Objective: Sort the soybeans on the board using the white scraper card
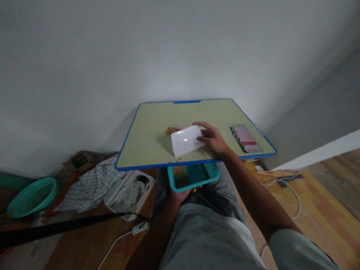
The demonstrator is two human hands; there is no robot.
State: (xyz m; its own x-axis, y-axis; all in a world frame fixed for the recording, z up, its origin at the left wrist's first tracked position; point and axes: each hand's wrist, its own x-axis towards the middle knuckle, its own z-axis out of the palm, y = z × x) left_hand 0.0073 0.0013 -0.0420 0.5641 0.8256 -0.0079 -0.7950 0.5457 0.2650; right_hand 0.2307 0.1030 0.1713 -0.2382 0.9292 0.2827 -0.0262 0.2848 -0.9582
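My right hand [210, 138] is closed on a white plastic scraper [185, 141], gripping its right end with thumb and fingers and tilting it over the table. Behind the scraper lies a pile of yellow soybeans [172, 130], partly hidden by it. Some pale grains, which look like rice [208, 152], are spread under the right hand. From below, my left hand [181, 195] supports a teal plastic tray [194, 186] just under the table's front edge; its fingers are mostly hidden. Soybeans [180, 173] fill the tray's left part, and a few loose ones lie near the edge above it.
The pale green table [152, 120] has a blue rim and stands against a wall. A pink-covered item [246, 139], partly pixelated, lies at its right. On the floor are a teal basin [33, 198], a checked cloth [87, 183], a white box [132, 193] and cables [295, 198].
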